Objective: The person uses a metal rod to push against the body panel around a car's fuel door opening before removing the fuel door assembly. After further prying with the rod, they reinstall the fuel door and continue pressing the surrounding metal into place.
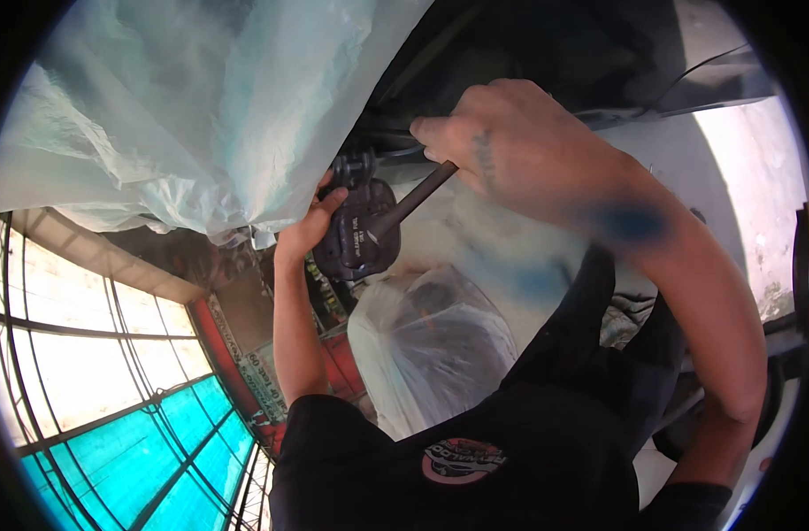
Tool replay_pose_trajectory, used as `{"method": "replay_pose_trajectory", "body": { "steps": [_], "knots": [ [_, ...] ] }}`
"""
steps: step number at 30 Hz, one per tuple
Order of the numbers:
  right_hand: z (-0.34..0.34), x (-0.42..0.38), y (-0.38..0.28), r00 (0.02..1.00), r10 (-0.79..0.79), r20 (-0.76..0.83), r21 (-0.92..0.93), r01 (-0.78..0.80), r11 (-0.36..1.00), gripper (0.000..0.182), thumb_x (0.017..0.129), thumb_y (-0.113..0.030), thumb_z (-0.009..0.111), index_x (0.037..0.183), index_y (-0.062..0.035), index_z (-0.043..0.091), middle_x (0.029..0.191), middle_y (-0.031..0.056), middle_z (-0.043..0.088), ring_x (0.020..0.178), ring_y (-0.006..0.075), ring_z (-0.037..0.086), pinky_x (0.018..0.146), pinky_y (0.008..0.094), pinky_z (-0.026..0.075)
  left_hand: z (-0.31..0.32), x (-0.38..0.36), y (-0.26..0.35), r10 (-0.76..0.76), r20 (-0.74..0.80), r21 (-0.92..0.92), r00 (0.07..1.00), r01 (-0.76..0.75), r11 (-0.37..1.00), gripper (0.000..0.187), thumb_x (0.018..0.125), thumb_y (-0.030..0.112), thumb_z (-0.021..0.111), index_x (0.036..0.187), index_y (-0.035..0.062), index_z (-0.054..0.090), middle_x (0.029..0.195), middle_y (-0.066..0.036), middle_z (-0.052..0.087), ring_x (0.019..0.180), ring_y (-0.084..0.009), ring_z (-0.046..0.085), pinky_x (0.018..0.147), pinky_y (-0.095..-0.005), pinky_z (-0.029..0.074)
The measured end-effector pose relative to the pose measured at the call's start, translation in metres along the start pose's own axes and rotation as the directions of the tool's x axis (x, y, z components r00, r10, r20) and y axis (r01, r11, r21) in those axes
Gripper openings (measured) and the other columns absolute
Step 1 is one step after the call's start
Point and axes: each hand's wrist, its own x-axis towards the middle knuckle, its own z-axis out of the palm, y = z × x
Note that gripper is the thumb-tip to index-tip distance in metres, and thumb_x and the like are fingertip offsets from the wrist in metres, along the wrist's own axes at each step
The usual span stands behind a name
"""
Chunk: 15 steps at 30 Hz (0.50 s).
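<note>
My left hand (309, 228) is closed around the edge of a dark fuel filler flap (356, 246), which carries raised lettering reading "unleaded fuel only". Just above it, close to my left fingers, sits a round black fitting (356, 165). My right hand (506, 133) is closed in a fist, with a dark rod (417, 199) coming out from under it. The rod slants down to the left, and its lower end overlaps the lettered face of the flap. Most of my right fingers are hidden behind the back of the hand.
A translucent plastic sheet (201, 106) hangs over the upper left. Black glossy panels (546, 44) fill the top. Below the flap is a plastic-wrapped bundle (435, 345). Window panes with metal bars (139, 442) stand at the lower left, near a red sign (263, 385).
</note>
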Motion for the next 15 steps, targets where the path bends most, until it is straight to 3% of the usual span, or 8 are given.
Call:
{"method": "replay_pose_trajectory", "body": {
  "steps": [1, 3, 4, 6, 9, 12, 14, 15],
  "knots": [
    [-0.001, 0.000, -0.003, 0.994, 0.094, 0.062, 0.077, -0.099, 0.992, 0.012, 0.088, -0.007, 0.066, 0.080, -0.0002, 0.073, 0.077, 0.0194, 0.070, 0.078, 0.0377, 0.071, 0.081, 0.0468, 0.057, -0.001, 0.001, -0.004, 0.002, 0.003, -0.004, 1.000, -0.002, 1.000, 0.015, 0.097, 0.006, 0.074, 0.107, -0.0036, 0.068, 0.093, 0.000, 0.064, 0.091, -0.0081, 0.054, 0.082, -0.0257, 0.045],
    [-0.003, 0.003, -0.007, 0.974, 0.184, 0.133, 0.150, -0.203, 0.967, 0.015, 0.088, -0.009, 0.066, 0.080, 0.0014, 0.072, 0.080, 0.0210, 0.071, 0.081, 0.0396, 0.072, 0.081, 0.0482, 0.057, -0.005, 0.002, -0.008, -0.047, 0.002, 0.076, 0.999, 0.046, 0.996, 0.049, 0.092, 0.016, 0.084, 0.133, -0.0050, 0.068, 0.128, -0.020, 0.073, 0.119, -0.0293, 0.068, 0.103, -0.0392, 0.051],
    [-0.004, 0.006, -0.009, 0.923, 0.299, 0.242, 0.208, -0.351, 0.913, 0.016, 0.088, -0.010, 0.065, 0.081, 0.0034, 0.071, 0.082, 0.0225, 0.071, 0.083, 0.0416, 0.071, 0.079, 0.0494, 0.057, -0.003, 0.003, -0.010, -0.050, 0.004, 0.075, 0.999, 0.049, 0.996, 0.049, 0.092, 0.016, 0.084, 0.133, -0.0050, 0.068, 0.128, -0.020, 0.073, 0.119, -0.0293, 0.068, 0.103, -0.0392, 0.051],
    [0.000, 0.007, -0.014, 0.845, 0.396, 0.360, 0.247, -0.496, 0.833, 0.018, 0.088, -0.011, 0.065, 0.082, 0.0053, 0.070, 0.084, 0.0239, 0.072, 0.086, 0.0437, 0.071, 0.078, 0.0507, 0.056, -0.001, 0.003, -0.009, 0.054, -0.006, 0.064, 0.999, -0.054, 0.996, 0.017, 0.097, 0.006, 0.074, 0.110, -0.0036, 0.069, 0.093, 0.000, 0.064, 0.088, -0.0087, 0.054, 0.079, -0.0263, 0.046],
    [0.009, 0.000, -0.019, 0.864, 0.437, 0.249, 0.374, -0.502, 0.780, 0.021, 0.090, -0.013, 0.066, 0.085, 0.0067, 0.071, 0.081, 0.0242, 0.071, 0.084, 0.0428, 0.072, 0.075, 0.0494, 0.056, -0.003, 0.002, -0.001, 0.070, 0.014, 0.107, 0.997, -0.072, 0.992, 0.018, 0.098, 0.005, 0.073, 0.113, -0.0035, 0.069, 0.095, 0.000, 0.066, 0.089, -0.0091, 0.055, 0.080, -0.0266, 0.046],
    [0.000, 0.005, -0.019, 0.844, 0.460, 0.276, 0.546, -0.532, 0.648, 0.032, 0.095, -0.022, 0.068, 0.084, 0.0079, 0.070, 0.066, 0.0170, 0.065, 0.071, 0.0325, 0.072, 0.071, 0.0450, 0.056, -0.001, 0.001, 0.003, 0.077, 0.000, 0.090, 0.997, -0.077, 0.993, 0.018, 0.097, 0.004, 0.073, 0.113, -0.0037, 0.070, 0.097, -0.001, 0.068, 0.091, -0.0099, 0.057, 0.082, -0.0271, 0.047],
    [-0.021, 0.018, -0.016, 0.617, 0.288, 0.732, 0.457, -0.759, 0.464, 0.044, 0.100, -0.033, 0.069, 0.082, 0.0070, 0.069, 0.060, 0.0078, 0.055, 0.064, 0.0196, 0.062, 0.068, 0.0393, 0.052, -0.002, 0.002, 0.002, 0.100, -0.005, 0.092, 0.995, -0.100, 0.991, 0.018, 0.097, 0.004, 0.073, 0.113, -0.0036, 0.070, 0.098, -0.002, 0.069, 0.093, -0.0102, 0.058, 0.084, -0.0276, 0.048],
    [-0.019, 0.017, -0.011, 0.616, 0.286, 0.734, 0.453, -0.758, 0.469, 0.044, 0.100, -0.033, 0.069, 0.082, 0.0070, 0.069, 0.060, 0.0078, 0.055, 0.064, 0.0196, 0.062, 0.068, 0.0393, 0.052, -0.002, 0.001, 0.000, 0.114, -0.001, 0.108, 0.993, -0.114, 0.988, 0.018, 0.097, 0.004, 0.073, 0.113, -0.0036, 0.070, 0.099, -0.002, 0.071, 0.094, -0.0105, 0.059, 0.085, -0.0281, 0.048]
  ]
}}
